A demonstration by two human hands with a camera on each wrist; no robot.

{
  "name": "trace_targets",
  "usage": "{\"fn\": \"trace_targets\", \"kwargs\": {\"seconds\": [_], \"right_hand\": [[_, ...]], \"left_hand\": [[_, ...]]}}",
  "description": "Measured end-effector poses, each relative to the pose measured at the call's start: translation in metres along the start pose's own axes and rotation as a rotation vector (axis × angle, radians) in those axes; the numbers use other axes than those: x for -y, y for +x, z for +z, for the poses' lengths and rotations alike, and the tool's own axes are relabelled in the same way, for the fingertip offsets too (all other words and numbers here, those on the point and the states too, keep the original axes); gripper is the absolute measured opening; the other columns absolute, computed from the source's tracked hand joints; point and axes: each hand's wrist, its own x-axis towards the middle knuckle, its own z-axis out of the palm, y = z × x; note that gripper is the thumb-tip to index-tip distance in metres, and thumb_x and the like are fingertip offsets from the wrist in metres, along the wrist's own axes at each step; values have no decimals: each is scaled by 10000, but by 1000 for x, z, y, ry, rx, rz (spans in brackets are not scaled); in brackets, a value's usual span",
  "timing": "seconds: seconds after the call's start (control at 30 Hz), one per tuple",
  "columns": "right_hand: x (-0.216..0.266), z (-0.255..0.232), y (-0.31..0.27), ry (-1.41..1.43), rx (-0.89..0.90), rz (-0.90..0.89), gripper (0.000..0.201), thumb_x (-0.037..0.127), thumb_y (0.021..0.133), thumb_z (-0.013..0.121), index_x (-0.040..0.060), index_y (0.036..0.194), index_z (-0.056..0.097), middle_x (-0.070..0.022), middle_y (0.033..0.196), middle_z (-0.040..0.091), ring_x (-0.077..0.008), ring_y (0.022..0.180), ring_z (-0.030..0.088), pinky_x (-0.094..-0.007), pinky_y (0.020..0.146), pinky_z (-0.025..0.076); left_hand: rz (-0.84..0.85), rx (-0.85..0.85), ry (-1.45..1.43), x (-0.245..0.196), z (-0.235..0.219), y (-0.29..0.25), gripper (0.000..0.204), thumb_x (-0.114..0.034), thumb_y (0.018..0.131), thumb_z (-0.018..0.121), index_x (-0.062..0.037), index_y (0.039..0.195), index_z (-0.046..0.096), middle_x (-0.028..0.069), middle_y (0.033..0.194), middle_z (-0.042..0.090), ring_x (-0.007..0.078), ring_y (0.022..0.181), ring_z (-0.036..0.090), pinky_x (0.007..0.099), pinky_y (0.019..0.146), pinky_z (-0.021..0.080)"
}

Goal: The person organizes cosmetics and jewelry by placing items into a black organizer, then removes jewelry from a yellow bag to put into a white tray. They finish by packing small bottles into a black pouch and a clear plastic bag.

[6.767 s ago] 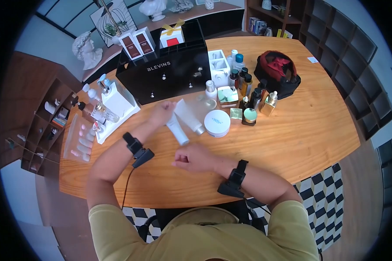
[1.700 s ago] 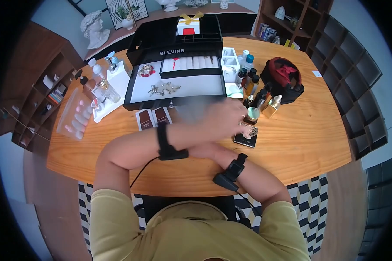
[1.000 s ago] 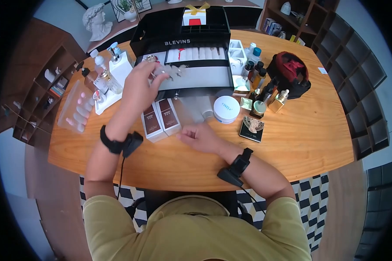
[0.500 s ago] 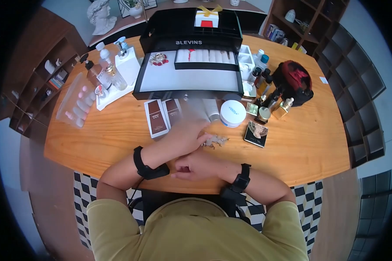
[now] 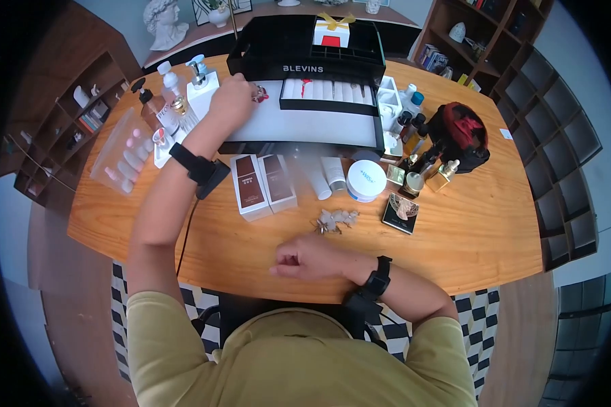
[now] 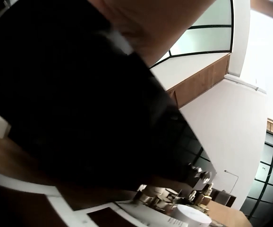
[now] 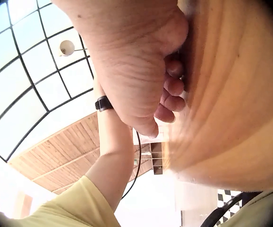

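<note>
My left hand point(image 5: 232, 102) reaches over the left side of the pulled-out drawer point(image 5: 305, 129) of a black case point(image 5: 346, 60). Its fingertips are right at a red-and-silver jewelled piece point(image 5: 261, 93) lying there; I cannot tell whether they pinch it. In the left wrist view the fingers are hidden behind the dark case. My right hand point(image 5: 309, 258) rests on the table near its front edge, fingers loosely curled point(image 7: 169, 90), holding nothing. Just beyond it lies a pale leaf-shaped hair ornament point(image 5: 336, 220). A shell-like ornament point(image 5: 403, 207) sits on a flat black box point(image 5: 399, 221).
Two white-and-brown boxes point(image 5: 265, 186) stand before the drawer, beside squeeze tubes point(image 5: 333, 173) and a round white jar point(image 5: 366, 180). Several bottles point(image 5: 414, 139) and a black-and-red bag point(image 5: 460, 139) stand to the right. Pump bottles point(image 5: 157, 108) and a clear case point(image 5: 119, 156) stand left.
The drawer came out and the two boxes moved from the case top to the table. My left hand brought the leaf ornament from the drawer to the table, then returned to the drawer.
</note>
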Motion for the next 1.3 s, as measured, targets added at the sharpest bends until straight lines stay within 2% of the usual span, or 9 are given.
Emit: {"fn": "trace_targets", "kwargs": {"seconds": [0.23, 0.3, 0.57, 0.8, 0.9, 1.0, 1.1, 1.2, 1.3], "right_hand": [[2, -1, 2, 17, 17, 17, 256, 251, 853, 693, 71, 704, 589, -63, 585, 566, -195, 497, 525, -322, 474, 389], [2, -2, 2, 31, 21, 24, 254, 245, 851, 697, 68, 705, 587, -62, 583, 562, -185, 496, 517, -318, 475, 387], [3, -1, 2, 20, 58, 71, 336, 340, 841, 684, 86, 659, 560, -49, 566, 556, -210, 499, 528, -342, 492, 405], [8, -4, 3, 32, 85, 92, 302, 299, 849, 696, 70, 690, 580, -42, 564, 556, -160, 492, 516, -311, 477, 393], [7, -5, 4, 74, 108, 98, 285, 267, 857, 705, 52, 719, 578, -30, 587, 566, -118, 502, 508, -278, 472, 390], [11, -7, 4, 112, 149, 122, 258, 254, 861, 704, 48, 746, 600, -25, 599, 570, -101, 521, 505, -267, 481, 386], [23, -11, 5, 220, 134, 87, 259, 258, 889, 672, 58, 736, 609, -4, 574, 533, -77, 515, 466, -260, 475, 366], [57, -47, 15, 52, 25, 74, 218, 239, 891, 669, 57, 779, 629, -6, 601, 545, -70, 532, 466, -254, 488, 377], [66, -108, 42, -319, -242, -73, 111, 175, 840, 686, 71, 831, 647, -61, 698, 607, -173, 578, 557, -287, 543, 440]], "left_hand": [[217, -390, -209, -43, -37, -81, 216, -23, 755, 685, -34, 959, 613, 124, 978, 615, 330, 917, 566, 391, 802, 464], [408, -308, -384, -51, -38, -113, 223, -11, 724, 697, -30, 932, 616, 110, 976, 620, 329, 911, 564, 382, 791, 463], [645, 198, -444, -55, 3, -178, 190, -103, 742, 669, -55, 924, 641, 64, 945, 625, 270, 932, 585, 355, 774, 475], [560, 258, -514, -53, -14, -164, 130, -137, 767, 704, -61, 866, 668, 75, 886, 646, 278, 839, 604, 347, 763, 476], [297, 77, -892, -38, -7, -145, 64, -101, 802, 687, -42, 814, 666, 83, 860, 654, 280, 775, 608, 347, 724, 476], [320, -274, -699, -6, 22, -135, 86, -114, 802, 675, -28, 809, 668, 103, 831, 649, 291, 762, 602, 361, 679, 472], [170, -123, -823, 6, 37, -138, 99, -126, 800, 685, -29, 790, 665, 103, 825, 648, 300, 799, 598, 371, 722, 470], [172, -155, -797, 4, 48, -139, 111, -139, 788, 701, -36, 767, 665, 102, 819, 648, 303, 825, 591, 385, 751, 470], [198, -178, -793, 2, 45, -140, 110, -129, 790, 701, -26, 786, 662, 111, 835, 642, 295, 829, 593, 375, 745, 474]]}}
